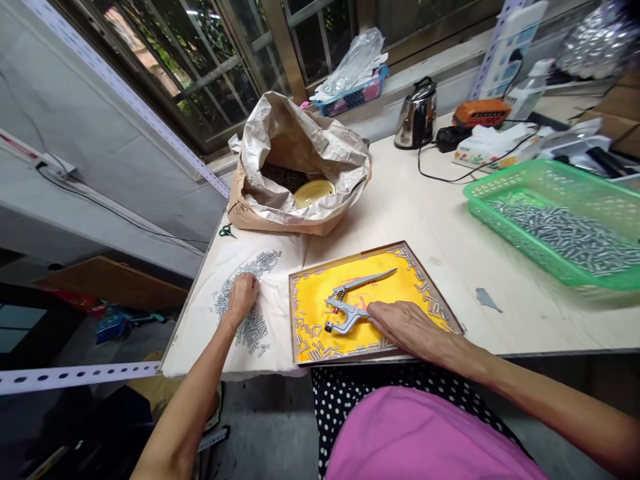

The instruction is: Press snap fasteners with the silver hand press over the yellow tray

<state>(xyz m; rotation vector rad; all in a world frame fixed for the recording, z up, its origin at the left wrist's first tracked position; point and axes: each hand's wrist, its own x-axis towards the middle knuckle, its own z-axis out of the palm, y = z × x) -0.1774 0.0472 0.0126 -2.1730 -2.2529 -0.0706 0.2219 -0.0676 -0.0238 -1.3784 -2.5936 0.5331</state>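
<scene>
My left hand (242,296) rests knuckles-up on a pile of small metal pins (249,308) spread over a white cloth (200,320), its fingers curled into the pile. My right hand (406,327) lies flat in a yellow tray (345,352), fingertips touching the handle of silver hand pliers (350,301) that lie in the tray. More small pins are scattered along the tray's edges.
An open brown paper sack (300,167) with dark parts and a yellow dish stands behind the tray. A green basket (550,220) of metal pins sits at the right. Small green scissors (227,232), a kettle (416,115) and a cord lie farther back.
</scene>
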